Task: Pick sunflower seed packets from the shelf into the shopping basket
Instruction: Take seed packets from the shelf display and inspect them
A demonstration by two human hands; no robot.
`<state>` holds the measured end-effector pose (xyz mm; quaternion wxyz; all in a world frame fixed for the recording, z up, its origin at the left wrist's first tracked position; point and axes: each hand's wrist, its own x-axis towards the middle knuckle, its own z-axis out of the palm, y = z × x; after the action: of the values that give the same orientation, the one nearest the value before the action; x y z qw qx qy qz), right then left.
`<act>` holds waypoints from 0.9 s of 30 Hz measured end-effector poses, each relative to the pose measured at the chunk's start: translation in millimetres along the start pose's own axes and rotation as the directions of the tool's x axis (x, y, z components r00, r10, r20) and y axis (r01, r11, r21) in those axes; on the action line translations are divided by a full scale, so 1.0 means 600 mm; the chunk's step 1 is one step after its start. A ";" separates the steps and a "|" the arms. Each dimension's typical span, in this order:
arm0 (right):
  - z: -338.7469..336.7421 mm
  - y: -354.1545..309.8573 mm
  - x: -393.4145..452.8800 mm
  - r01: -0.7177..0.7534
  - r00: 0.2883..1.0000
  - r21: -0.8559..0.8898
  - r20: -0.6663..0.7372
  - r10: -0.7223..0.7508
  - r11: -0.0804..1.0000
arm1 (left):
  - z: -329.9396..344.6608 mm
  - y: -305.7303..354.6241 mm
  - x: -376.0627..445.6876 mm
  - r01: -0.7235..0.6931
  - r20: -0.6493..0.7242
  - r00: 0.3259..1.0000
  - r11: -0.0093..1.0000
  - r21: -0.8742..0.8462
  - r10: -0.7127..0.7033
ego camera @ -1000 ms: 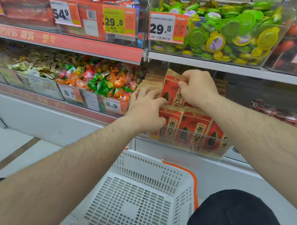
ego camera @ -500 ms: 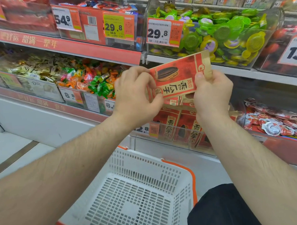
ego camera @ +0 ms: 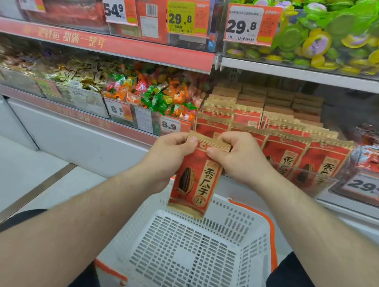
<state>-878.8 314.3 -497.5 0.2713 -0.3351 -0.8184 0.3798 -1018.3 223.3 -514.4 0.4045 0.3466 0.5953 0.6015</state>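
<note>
— Down it comes! Half a second ago that sunflower seed packet (ego camera: 194, 179) was held sideways up by the jelly-cup bin; now it hangs upright, its bottom edge just over the far rim of the shopping basket (ego camera: 184, 257).

— Start big for me: what does the shelf (ego camera: 121, 49) hold?

— Red-fronted shelf, gold Chinese lettering along its edge. One clear bin (ego camera: 334, 24) is heaped with green and yellow jelly cups, tag reading 29.8. Lower left, wrapped candies (ego camera: 161, 95) in orange, green and pink, tags 8.9 and what looks like 8.8. Up top, 54.9 and a yellow 29.8 over 34.9.

— And the seeds?

— Rows of matching packets (ego camera: 287, 127) stand in a clear tray right behind the hands, another 29.8 tag at lower right.

— The basket?

— White slotted plastic, orange handle, nothing visible inside it.

— The held packet itself?

— Red front, ribbed tan strip at top and bottom, a striped black seed drawn on the left, three large black Chinese characters down the right, a round gold seal beneath.

— The grip?

— Left hand (ego camera: 169, 157) pinches the top left corner; right hand (ego camera: 238, 158) pinches the top strip, thumb in front, fingers curled behind.
</note>
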 end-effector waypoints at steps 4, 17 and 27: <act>0.029 0.014 -0.001 -0.109 0.990 0.239 -0.064 0.127 0.965 | -0.017 -0.029 0.000 0.115 0.005 0.993 0.987 -0.114 -0.115; 0.044 0.043 -0.016 -0.206 0.974 0.491 0.015 0.228 0.847 | -0.022 -0.058 -0.013 0.192 0.132 0.979 0.922 -0.335 -0.156; 0.046 0.059 -0.020 -0.290 0.947 0.286 0.223 0.231 0.913 | -0.018 -0.059 -0.003 0.219 0.090 0.976 0.875 -0.432 -0.199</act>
<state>-878.6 310.4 -544.0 0.1912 -0.3575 -0.7165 0.5677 -1024.5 215.6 -550.3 0.5475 0.1930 0.4694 0.6653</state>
